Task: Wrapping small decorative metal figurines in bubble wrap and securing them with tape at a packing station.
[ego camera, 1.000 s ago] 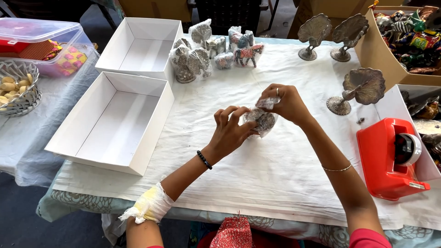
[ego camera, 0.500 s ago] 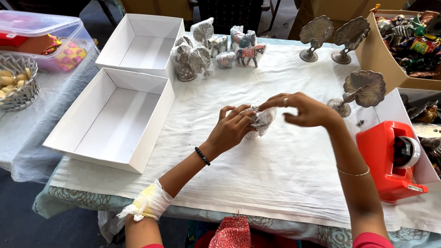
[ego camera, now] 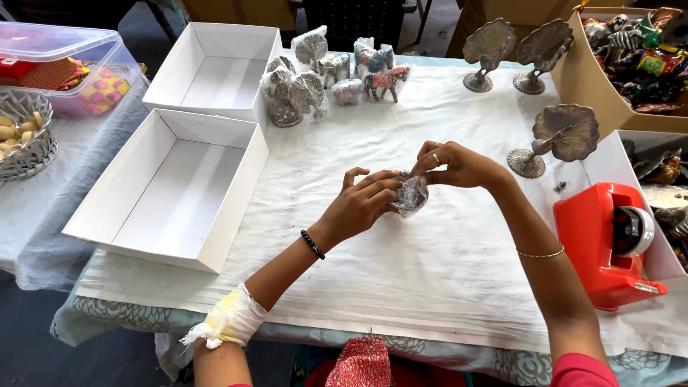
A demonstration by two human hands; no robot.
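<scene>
Wrapping goes best with the small metal figurine [ego camera: 410,195] held low over the white tabletop [ego camera: 401,287], at its middle. The left hand [ego camera: 362,204] cups it, fingers closed round the clear film, while the right hand [ego camera: 459,166] pinches the film's top edge. Judging by this, pulling the film snug and keeping the tape dispenser [ego camera: 605,240] within reach helps.

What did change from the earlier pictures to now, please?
Both hands, left hand and right hand, kept hold of the small plastic-wrapped figurine and lowered it toward the white cloth; the right hand turned flatter over it. The white boxes, peacock figures and red tape dispenser stayed put.
</scene>
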